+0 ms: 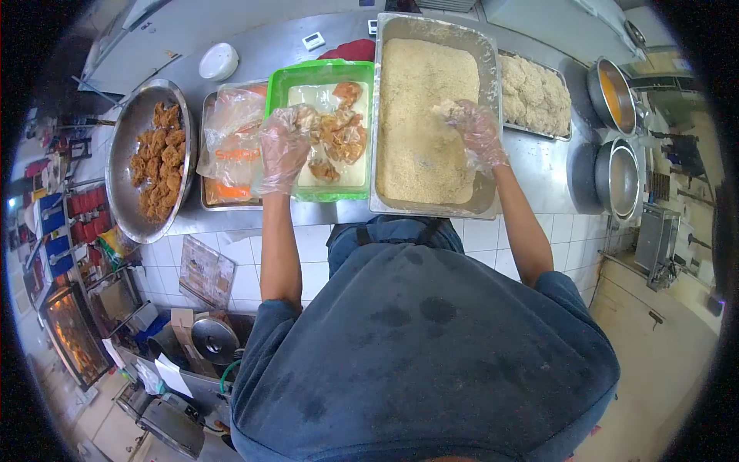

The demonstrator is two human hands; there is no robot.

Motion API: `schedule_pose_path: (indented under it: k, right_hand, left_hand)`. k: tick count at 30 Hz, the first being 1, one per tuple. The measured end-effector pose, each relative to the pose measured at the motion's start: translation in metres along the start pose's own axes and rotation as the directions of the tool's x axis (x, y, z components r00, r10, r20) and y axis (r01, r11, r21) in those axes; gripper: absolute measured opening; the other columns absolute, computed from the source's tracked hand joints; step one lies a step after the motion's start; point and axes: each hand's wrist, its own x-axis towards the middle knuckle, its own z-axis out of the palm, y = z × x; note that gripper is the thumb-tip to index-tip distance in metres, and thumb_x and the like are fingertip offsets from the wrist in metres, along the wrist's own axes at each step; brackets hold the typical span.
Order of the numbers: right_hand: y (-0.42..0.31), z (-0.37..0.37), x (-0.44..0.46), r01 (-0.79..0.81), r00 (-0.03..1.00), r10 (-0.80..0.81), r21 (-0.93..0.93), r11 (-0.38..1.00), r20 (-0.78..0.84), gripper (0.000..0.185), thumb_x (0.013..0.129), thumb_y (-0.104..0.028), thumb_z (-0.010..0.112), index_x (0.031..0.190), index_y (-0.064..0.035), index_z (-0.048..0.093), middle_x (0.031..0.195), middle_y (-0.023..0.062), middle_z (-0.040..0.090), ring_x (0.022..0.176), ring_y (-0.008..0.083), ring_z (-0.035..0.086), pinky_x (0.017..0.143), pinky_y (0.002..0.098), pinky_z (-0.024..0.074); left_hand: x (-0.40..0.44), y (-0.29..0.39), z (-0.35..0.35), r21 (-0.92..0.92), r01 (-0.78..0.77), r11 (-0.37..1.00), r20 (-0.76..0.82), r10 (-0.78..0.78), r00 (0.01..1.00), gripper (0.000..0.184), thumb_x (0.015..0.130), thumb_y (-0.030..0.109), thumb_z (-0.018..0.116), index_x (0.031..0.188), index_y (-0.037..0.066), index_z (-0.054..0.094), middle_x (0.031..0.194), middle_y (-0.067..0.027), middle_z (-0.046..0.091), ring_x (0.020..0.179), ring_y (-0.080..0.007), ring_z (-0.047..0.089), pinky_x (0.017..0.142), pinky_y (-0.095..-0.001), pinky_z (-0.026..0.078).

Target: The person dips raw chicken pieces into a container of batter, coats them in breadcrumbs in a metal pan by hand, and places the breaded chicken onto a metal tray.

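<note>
My left hand, in a clear plastic glove, is at the left side of a green tub. Its fingers are curled, with something pale at the tips that I cannot make out. White liquid and several wet chicken pieces lie in the tub. Over a deep metal pan of flour is my right hand, also gloved. Its fingers are loosely apart and caked with pale clumps; no separate piece shows in them.
A metal bowl of fried chicken stands far left, beside a tray with a plastic bag. To the right are a tray of floured pieces and two steel bowls. A white bowl sits behind.
</note>
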Motion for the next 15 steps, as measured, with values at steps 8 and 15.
schedule_pose_path:
  k: [8,15]
  right_hand:
    - [-0.006,-0.029,0.007,0.046,0.974,-0.099,-0.249,0.967,-0.205,0.048,0.090,-0.021,0.071,0.132,-0.0043,0.053,0.116,0.0155,0.066,0.105,0.0267,0.065,0.092,0.0363,0.0516]
    - [0.055,-0.127,0.028,0.131,0.981,-0.067,0.373,0.919,-0.180,0.057,0.087,-0.032,0.075,0.136,-0.0111,0.054,0.108,0.0114,0.067,0.092,0.0202,0.066,0.081,0.0394,0.0545]
  left_hand:
    - [0.009,0.021,-0.006,0.166,-0.019,0.986,-0.094,0.035,0.995,0.020,0.085,0.021,0.065,0.092,0.003,0.067,0.077,-0.0219,0.065,0.066,-0.0371,0.064,0.059,-0.0492,0.049]
    - [0.008,0.011,0.002,0.305,0.100,0.947,-0.129,-0.063,0.990,0.022,0.085,0.023,0.069,0.098,0.005,0.069,0.087,-0.0155,0.070,0.077,-0.0304,0.069,0.068,-0.0420,0.052]
